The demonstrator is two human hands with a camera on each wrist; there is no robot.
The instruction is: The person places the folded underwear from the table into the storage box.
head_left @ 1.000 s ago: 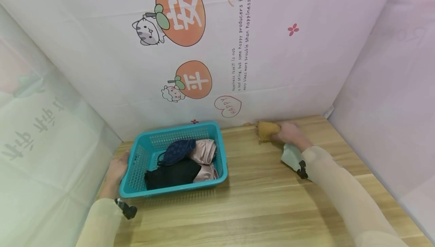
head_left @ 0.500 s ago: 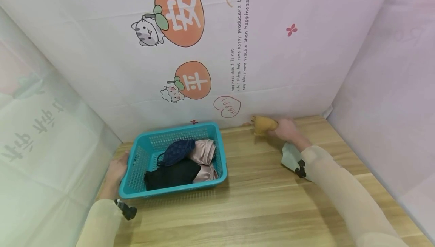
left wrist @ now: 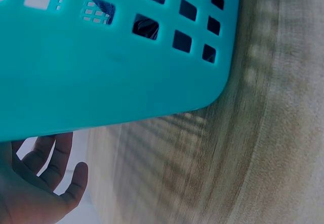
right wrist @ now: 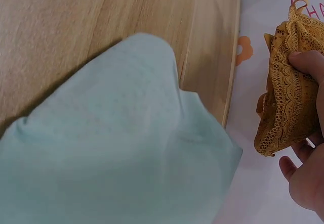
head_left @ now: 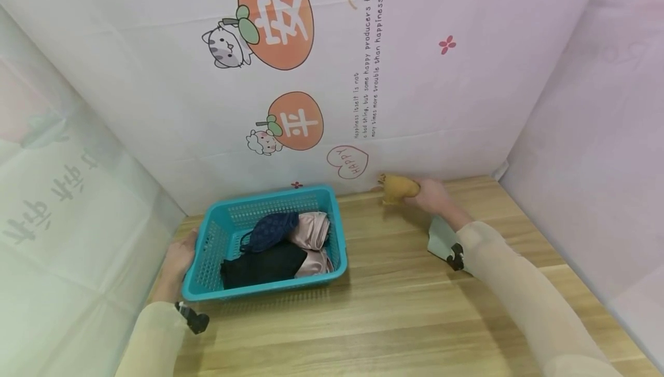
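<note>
At the left, my left hand (head_left: 180,257) holds the left end of a turquoise plastic basket (head_left: 264,292). In the left wrist view several curved fingers (left wrist: 53,166) reach the basket's edge, and the thumb is hidden. A mustard-yellow lace undergarment (right wrist: 291,95) is folded in my right hand (head_left: 434,197), above the back of the table near the wall. The thumb presses on its lace face in the right wrist view. Inside the basket lie a navy bra cup (head_left: 271,232), shiny pink satin pieces (head_left: 313,230) and a black cloth piece (head_left: 261,266).
A pale mint cloth (right wrist: 126,133) lies on the wooden table (head_left: 384,308), partly hidden under my right forearm. White printed sheets form the back wall (head_left: 404,77) and both side walls. Black camera mounts sit on both wrists.
My right hand has moved left along the back wall with the yellow lace undergarment, slightly toward the basket. The left hand and basket stay in place.
</note>
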